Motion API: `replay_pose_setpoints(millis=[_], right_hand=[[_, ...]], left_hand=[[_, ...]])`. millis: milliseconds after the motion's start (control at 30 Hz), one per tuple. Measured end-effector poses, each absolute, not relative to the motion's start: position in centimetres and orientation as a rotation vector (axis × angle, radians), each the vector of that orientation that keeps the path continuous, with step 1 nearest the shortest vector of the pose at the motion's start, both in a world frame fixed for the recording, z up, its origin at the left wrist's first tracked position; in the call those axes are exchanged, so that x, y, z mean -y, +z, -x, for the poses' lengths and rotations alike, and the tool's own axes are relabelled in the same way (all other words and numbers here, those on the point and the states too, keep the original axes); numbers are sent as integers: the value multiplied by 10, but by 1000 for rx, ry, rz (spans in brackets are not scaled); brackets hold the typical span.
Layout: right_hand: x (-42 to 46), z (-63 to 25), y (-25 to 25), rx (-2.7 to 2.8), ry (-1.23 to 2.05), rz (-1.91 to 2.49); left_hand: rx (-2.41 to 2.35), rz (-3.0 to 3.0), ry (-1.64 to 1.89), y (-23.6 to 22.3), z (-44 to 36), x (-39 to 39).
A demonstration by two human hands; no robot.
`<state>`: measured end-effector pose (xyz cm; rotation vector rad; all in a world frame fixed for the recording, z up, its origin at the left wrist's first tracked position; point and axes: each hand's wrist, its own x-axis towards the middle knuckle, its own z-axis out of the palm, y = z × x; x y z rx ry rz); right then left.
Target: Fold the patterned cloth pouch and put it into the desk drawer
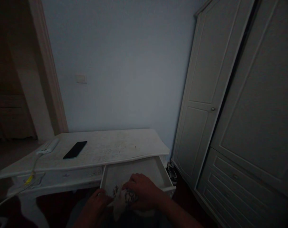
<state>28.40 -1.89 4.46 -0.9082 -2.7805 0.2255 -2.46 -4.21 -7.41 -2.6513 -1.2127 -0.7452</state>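
Observation:
My right hand [142,191] is closed on a crumpled white cloth or bag with a dark pattern [120,204], over the front of a pulled-out drawer [136,171]. I cannot tell whether it is fabric or plastic. At the drawer's front left corner is my left hand [97,202], its fingers curled close to the left side of the patterned bundle. What those fingers grip is hidden in the dim light. The drawer belongs to a worn white desk [117,142] and shows its pale bottom behind my hands.
A dark phone [75,149] lies on the desk's left part, beside a white power strip [48,146] whose cable [33,167] hangs over the front edge. A white wardrobe [201,95] stands to the right. Dark items [172,172] sit between desk and wardrobe.

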Motion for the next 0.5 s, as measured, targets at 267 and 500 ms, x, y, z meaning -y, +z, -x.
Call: replay_pose_setpoints(millis=[267, 500], right_hand=[[26, -394, 64, 2667, 489, 1277], [12, -292, 21, 2825, 319, 1020]], left_hand=[[1156, 2513, -805, -77, 19, 46], [1261, 2429, -858, -69, 10, 53]])
